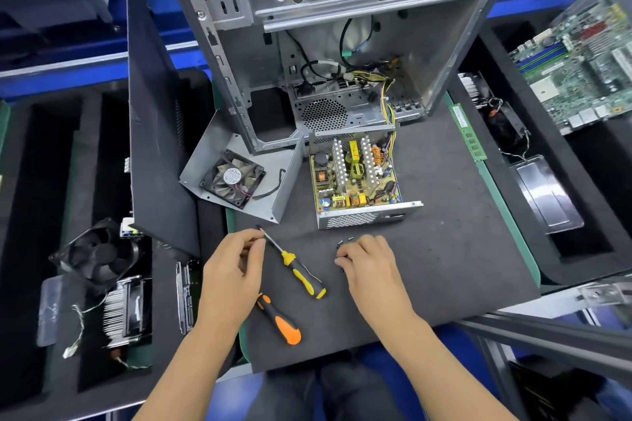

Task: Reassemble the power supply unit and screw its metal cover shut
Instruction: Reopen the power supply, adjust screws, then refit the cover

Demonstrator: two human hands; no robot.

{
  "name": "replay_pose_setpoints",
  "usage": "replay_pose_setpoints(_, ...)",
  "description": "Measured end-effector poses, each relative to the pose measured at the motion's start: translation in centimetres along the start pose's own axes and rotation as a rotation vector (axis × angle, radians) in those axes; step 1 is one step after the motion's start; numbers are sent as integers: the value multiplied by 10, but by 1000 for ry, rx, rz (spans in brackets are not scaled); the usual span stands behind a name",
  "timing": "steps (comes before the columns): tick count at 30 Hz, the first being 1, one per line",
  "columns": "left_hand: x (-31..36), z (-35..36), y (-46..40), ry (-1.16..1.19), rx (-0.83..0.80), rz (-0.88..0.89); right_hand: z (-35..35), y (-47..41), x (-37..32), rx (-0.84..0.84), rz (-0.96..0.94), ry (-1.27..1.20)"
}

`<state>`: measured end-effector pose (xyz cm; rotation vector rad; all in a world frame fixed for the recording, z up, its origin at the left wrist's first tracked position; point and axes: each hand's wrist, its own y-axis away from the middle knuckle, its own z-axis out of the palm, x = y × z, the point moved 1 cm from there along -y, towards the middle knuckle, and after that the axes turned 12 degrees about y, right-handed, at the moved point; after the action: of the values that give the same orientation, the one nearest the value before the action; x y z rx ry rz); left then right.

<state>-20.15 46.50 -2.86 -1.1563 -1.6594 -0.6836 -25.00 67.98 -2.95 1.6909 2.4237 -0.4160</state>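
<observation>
Left hand (236, 263) pinches the yellow screwdriver (294, 267) shaft — right hand (367, 261) grip curls over screws (343, 243) near the open power supply (357, 178).

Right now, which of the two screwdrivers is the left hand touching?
The yellow-handled screwdriver: the left hand pinches its metal shaft near the tip. The orange-handled screwdriver lies untouched nearer the person, by the left wrist.

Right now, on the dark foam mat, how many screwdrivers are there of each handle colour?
Yellow-and-black-handled screwdriver, its shaft at the left hand: 1
Orange-and-black-handled screwdriver: 1
Total: 2
</observation>
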Motion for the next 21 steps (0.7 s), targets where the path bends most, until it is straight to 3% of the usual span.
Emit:
replay_pose_setpoints(4,9,5,2,14,-24,-21,-1,-3,-2,15,-37,66)
replay_pose_setpoints(6,16,12,3,57,-48,-20,-7,-3,0,13,26,-59)
replay_pose_setpoints(7,20,18,4,118,-76,-69,-11,-4,1,8,85,-164)
replay_pose_setpoints(9,30,33,4,342,-167,-334,-17,-5,1,-12,126,-363)
replay_pose_setpoints(11,41,48,6,594,-268,-597,-24,-5,-5,8,81,-424)
replay_pose_setpoints(13,48,57,7,769,-290,-735,-28,-3,-8,49,61,-430)
replay_pose_setpoints(16,50,63,4,904,-262,-861,-28,-2,-3,50,78,-454)
replay_pose_setpoints(19,47,69,1,890,-229,-884,-29,0,7,-42,64,-548)
replay_pose_setpoints(21,44,72,0,880,-184,-886,-32,3,26,-45,225,-586)
